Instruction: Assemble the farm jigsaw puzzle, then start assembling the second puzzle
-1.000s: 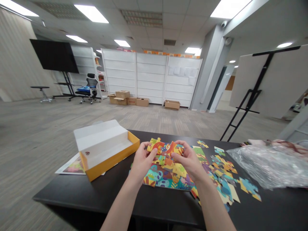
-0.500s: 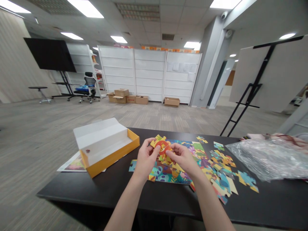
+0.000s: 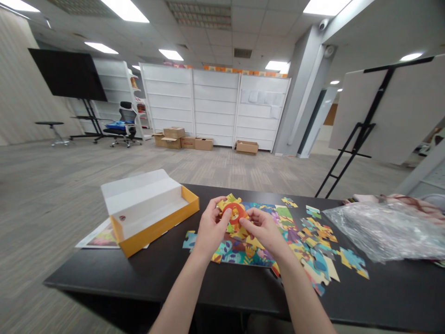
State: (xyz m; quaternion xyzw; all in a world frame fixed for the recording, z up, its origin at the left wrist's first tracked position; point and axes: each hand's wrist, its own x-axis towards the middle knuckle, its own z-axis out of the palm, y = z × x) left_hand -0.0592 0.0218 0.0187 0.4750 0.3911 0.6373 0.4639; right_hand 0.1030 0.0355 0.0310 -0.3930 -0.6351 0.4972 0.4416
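Between my two hands, raised over the table, are puzzle pieces (image 3: 233, 213) with an orange-red round lion face and yellow-green edges. My left hand (image 3: 212, 227) pinches their left side, thumb on the front. My right hand (image 3: 263, 228) grips the right side between thumb and fingers. Exactly how many pieces are held, and how they meet, I cannot tell. Beneath lies a colourful puzzle picture (image 3: 233, 253), partly covered by my hands. Loose puzzle pieces (image 3: 318, 250) are heaped to the right of it, and a blue piece (image 3: 189, 240) lies by its left edge.
An open yellow box (image 3: 160, 232) with a white lid stands at the left, over a printed sheet (image 3: 99, 236). Crumpled clear plastic (image 3: 385, 229) covers the right end of the black table (image 3: 160, 283). A whiteboard on a stand (image 3: 389, 111) rises behind at right.
The held pieces have turned slightly, so the lion face shows more fully. Both hands keep their grip. The whole view has shifted a little.
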